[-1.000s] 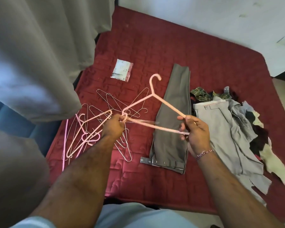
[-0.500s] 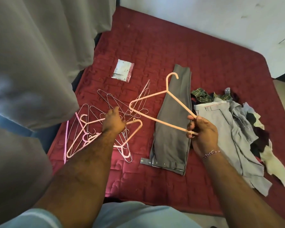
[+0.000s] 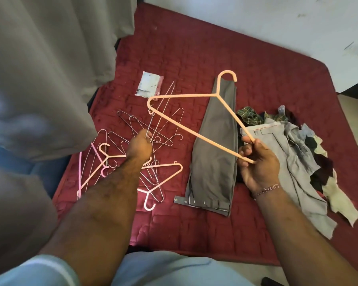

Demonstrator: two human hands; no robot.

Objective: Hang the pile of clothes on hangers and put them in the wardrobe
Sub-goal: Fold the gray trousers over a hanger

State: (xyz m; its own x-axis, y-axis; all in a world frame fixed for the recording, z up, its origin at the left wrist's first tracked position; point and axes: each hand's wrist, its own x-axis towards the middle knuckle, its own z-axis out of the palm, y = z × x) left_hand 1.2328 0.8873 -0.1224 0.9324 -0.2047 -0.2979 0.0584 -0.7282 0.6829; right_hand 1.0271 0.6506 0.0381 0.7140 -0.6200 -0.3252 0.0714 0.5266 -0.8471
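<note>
My right hand [image 3: 256, 162] grips one corner of a peach plastic hanger [image 3: 194, 131], held up above the bed with its hook pointing away. My left hand [image 3: 140, 147] pinches a thin wire hanger [image 3: 153, 114] that is caught on the peach hanger's left end. More pink and wire hangers [image 3: 149, 172] lie tangled on the red quilted bedspread [image 3: 194, 48] under my left arm. Folded grey trousers [image 3: 213, 151] lie flat in the middle of the bed. A pile of clothes [image 3: 293, 153], grey, plaid and dark pieces, lies to their right.
A grey curtain [image 3: 50, 69] hangs over the bed's left side. A small white and red packet [image 3: 150, 84] lies beyond the hangers. A white wall [image 3: 256, 17] runs behind the bed, and bare floor [image 3: 355, 112] shows at the right.
My right hand has carried the peach hanger right and up over the trousers. My left hand let go of it, dropped another pink hanger onto the pile and now pinches a wire hanger.
</note>
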